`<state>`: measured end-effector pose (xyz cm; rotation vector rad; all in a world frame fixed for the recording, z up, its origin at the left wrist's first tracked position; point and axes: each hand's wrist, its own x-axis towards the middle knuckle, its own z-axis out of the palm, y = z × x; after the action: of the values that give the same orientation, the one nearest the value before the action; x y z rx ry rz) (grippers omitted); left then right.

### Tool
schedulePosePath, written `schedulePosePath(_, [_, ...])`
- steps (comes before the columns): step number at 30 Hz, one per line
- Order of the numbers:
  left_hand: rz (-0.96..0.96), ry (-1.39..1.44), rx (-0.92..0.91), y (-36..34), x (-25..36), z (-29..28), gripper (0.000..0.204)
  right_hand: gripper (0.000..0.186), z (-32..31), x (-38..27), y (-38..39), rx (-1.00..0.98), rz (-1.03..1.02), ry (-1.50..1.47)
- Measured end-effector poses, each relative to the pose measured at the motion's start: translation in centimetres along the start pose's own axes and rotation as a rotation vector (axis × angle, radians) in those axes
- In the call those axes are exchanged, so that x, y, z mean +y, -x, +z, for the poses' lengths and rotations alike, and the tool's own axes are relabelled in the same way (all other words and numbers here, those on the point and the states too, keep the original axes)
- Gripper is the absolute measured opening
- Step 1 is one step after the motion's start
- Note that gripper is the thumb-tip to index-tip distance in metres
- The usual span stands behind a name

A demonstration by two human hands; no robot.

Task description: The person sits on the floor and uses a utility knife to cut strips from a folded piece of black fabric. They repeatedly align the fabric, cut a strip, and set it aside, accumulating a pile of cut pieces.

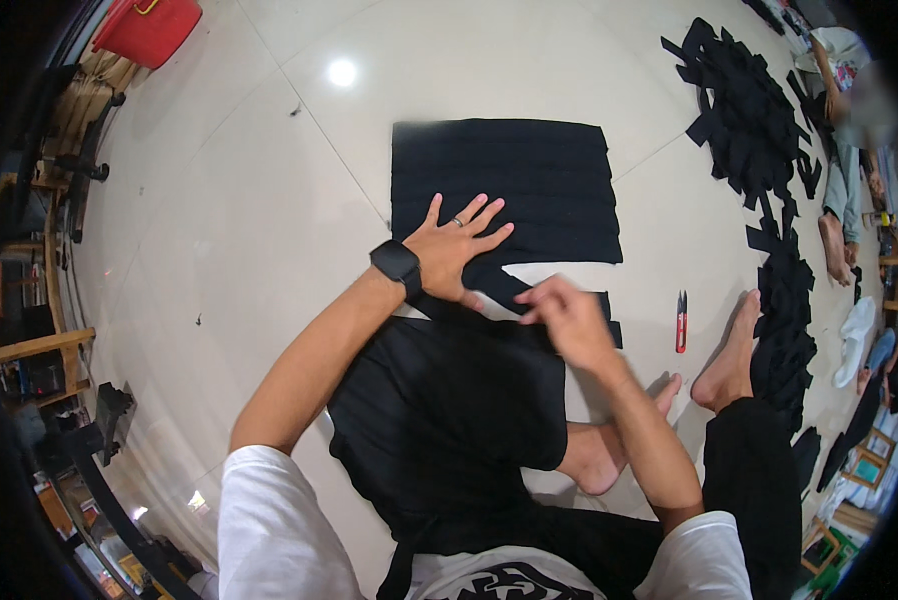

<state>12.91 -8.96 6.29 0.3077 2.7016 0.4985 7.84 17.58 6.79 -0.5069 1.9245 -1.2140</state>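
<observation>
L hand (pixel 451 250) spread wide, palm down on blk cloth (pixel 504 165), flat on tiled floor (pixel 239 230) in front of person. R hand (pixel 569 320) half-curled w/ fingers at blk strip (pixel 499 282); blurred, can't tell if gripping.

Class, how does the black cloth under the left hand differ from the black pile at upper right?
The flat cloth lies in neat rows; the pile is a loose tangle. The flat cloth's outline is roughly rectangular, whereas the pile sprawls unevenly. The left hand is spread on the flat cloth; the pile lies off to the right. Both are black and lie on the floor.
</observation>
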Motion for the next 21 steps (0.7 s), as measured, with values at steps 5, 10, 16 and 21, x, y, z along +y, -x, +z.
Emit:
schedulePosePath(5, [-0.125,0.713,0.529,2.3,-2.0,-0.3,0.054,0.026,-12.4,1.9,-0.2,0.452,-0.085,0.267])
schedulePosePath(10, [-0.346,0.660,0.645,3.7,-3.2,-0.9,0.050,0.037,-20.5,4.0,2.2,0.778,-0.170,0.852])
schedulePosePath(16, [-0.077,0.238,0.472,0.7,-2.0,0.3,0.065,0.053,-15.5,5.7,2.0,0.789,-0.315,0.844])
schedulePosePath(21, [0.353,-0.321,0.352,-5.1,-1.9,0.9,0.059,0.035,-5.4,0.8,0.5,0.543,-0.463,0.737])
